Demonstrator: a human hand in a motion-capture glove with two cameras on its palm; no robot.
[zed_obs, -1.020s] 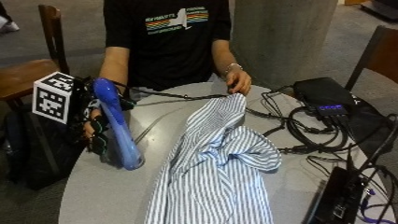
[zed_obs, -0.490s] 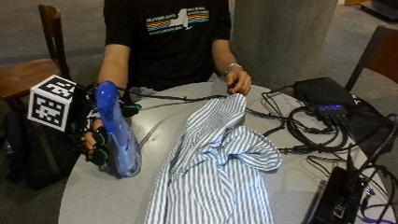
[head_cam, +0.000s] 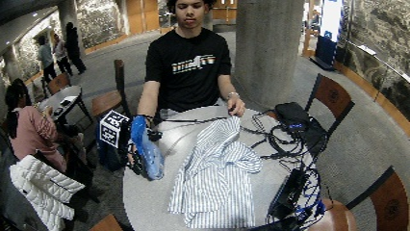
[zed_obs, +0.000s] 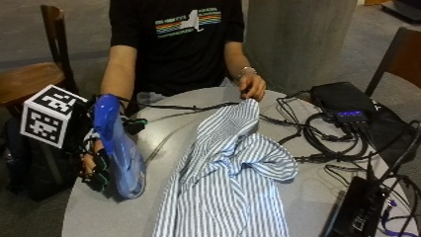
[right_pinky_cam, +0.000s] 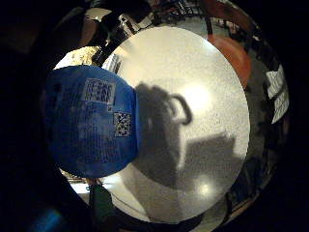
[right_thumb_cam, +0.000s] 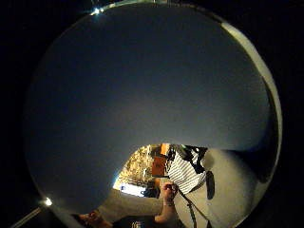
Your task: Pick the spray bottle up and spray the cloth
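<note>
My gloved right hand [zed_obs: 97,167] grips a blue spray bottle [zed_obs: 121,150] at the table's left edge. The bottle stands tilted, blue head up, with its base close to the table top. In the little finger side palm view the bottle's labelled blue body [right_pinky_cam: 91,121] is close to the palm. In the thumb side palm view the bottle [right_thumb_cam: 142,95] fills most of the picture. A blue-and-white striped shirt [zed_obs: 230,182] lies crumpled across the middle of the table, to the right of the bottle. The person's bare left hand [zed_obs: 252,88] pinches the shirt's far corner.
The round grey table [zed_obs: 99,217] carries black boxes and tangled cables [zed_obs: 329,133] on its right side. A cable [zed_obs: 178,106] runs along the far edge from my hand. Wooden chairs [zed_obs: 39,74] stand to the left and at the far right.
My hand and the bottle have shifted slightly left and lower. The shirt and the bare hand have stayed where they were.
</note>
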